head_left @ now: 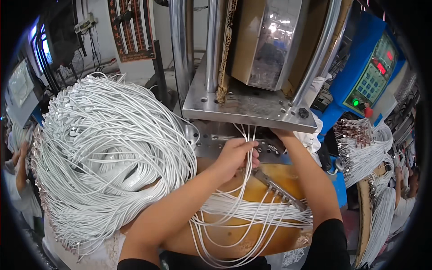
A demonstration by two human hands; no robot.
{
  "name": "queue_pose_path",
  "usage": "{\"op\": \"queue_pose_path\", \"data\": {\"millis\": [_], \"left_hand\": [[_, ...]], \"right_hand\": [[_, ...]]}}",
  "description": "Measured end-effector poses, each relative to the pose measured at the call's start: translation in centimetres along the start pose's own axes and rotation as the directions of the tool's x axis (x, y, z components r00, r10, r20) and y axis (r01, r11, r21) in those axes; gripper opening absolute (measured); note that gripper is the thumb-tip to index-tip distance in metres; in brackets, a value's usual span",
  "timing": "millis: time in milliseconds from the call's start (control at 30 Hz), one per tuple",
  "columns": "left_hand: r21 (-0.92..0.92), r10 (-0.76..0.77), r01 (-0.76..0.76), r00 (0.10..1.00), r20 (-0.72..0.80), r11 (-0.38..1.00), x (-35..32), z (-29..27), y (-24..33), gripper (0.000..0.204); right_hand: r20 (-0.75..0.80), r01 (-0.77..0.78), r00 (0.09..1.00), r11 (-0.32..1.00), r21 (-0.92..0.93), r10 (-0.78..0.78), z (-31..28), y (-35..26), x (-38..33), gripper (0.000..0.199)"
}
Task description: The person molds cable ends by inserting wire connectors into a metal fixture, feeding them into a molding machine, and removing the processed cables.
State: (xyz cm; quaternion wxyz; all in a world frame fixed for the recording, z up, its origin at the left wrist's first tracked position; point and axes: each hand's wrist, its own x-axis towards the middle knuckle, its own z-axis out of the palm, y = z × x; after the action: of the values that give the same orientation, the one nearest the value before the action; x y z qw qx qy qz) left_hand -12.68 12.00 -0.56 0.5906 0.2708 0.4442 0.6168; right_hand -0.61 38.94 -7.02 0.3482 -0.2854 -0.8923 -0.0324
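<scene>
My left hand is closed around a few thin white cables that run up under the steel plate of a press machine. My right forearm reaches up under the same plate; my right hand is mostly hidden beneath its edge. Below the hands, a metal comb-like fixture lies on a worn orange work surface, with white cable loops draped across it.
A huge bundle of white cables with metal plug ends fills the left. More cable bundles hang at right. A blue control panel with lit display stands upper right. Other people stand at both edges.
</scene>
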Motion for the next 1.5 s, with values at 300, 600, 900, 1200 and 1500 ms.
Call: {"op": "queue_pose_path", "data": {"millis": [300,600,900,1200,1500], "left_hand": [[0.144,-0.216,0.180,0.931,0.296,0.973,-7.5,1.4,2.4,0.024],[0.821,-0.125,-0.179,0.949,0.289,0.542,-19.3,-3.8,9.2,0.033],[0.998,0.811,0.001,0.583,0.046,-0.057,-21.4,-6.5,14.2,0.027],[0.864,0.265,-0.105,0.927,0.264,-0.493,-12.4,-3.8,5.5,0.023],[0.695,0.500,-0.714,0.634,0.590,0.087,-9.1,4.8,-2.2,0.043]], "right_hand": [[0.585,-0.545,0.762,0.763,0.349,0.276,-16.6,-9.4,-3.0,0.031],[0.503,-0.343,0.839,0.920,0.189,0.210,-18.8,-10.4,-8.0,0.048],[0.283,-0.042,0.959,0.993,0.108,0.010,-17.9,-8.5,-11.1,0.028],[0.718,-0.329,0.643,0.943,-0.055,0.266,-31.7,-9.6,-9.4,0.017],[0.594,-0.231,0.803,0.946,0.228,0.053,-25.8,-10.2,-17.1,0.028]]}}
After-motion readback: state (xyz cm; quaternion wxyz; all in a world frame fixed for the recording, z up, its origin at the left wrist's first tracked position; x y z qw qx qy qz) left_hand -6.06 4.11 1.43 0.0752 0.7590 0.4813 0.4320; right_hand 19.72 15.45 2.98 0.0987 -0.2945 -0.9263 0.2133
